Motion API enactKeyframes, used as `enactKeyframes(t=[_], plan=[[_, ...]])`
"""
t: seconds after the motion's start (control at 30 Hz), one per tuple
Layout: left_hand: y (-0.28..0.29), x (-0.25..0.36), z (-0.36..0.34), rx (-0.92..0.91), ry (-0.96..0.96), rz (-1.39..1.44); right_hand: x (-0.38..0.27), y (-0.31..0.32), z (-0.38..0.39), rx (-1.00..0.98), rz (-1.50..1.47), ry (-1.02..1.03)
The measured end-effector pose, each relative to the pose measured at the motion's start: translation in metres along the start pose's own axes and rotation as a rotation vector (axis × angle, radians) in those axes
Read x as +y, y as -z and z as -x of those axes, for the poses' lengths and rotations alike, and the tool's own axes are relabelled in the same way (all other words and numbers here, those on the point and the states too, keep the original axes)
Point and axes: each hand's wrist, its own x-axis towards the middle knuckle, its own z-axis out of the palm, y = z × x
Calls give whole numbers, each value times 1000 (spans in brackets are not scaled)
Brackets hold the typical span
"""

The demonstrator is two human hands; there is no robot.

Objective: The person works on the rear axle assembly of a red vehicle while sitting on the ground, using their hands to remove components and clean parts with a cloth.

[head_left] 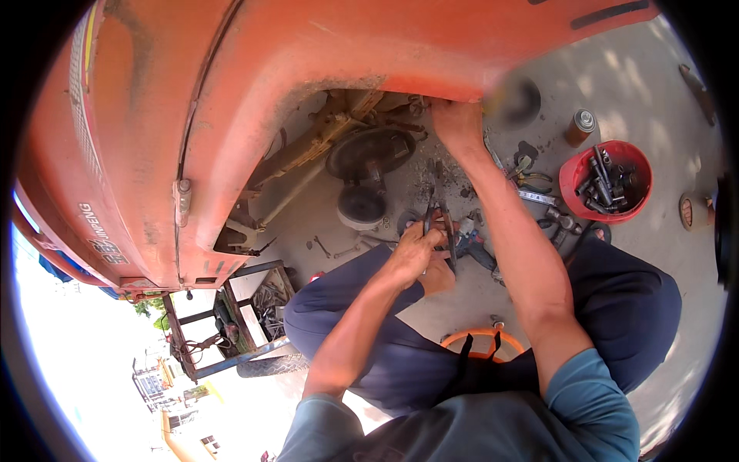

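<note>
the left hand [414,252] has its grip closed around a long, dark, two-armed metal tool [449,231], held low between the knees and just above the grey concrete floor [627,104]. the right hand [459,129] reaches up to the lower edge of the faded orange-red painted metal body panel [385,46]; its fingers go out of sight there, so whether its grip is wide or narrow, i cannot tell. to work well here, it seems best to keep the right wrist off the panel's rough edge, feel for firm contact before pulling, and hold the tool clear of that forearm. the round red plastic bucket [571,189] of dark metal sockets stands to the right.
</note>
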Motion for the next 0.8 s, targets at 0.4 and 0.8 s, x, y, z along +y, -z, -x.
enactKeyframes(t=[0.4,0.8], plan=[[52,-128,-140,106,276,-9,151,80,111,-392,790,-368],[263,-194,-262,622,48,1265,163,93,162,-587,1008,-599]])
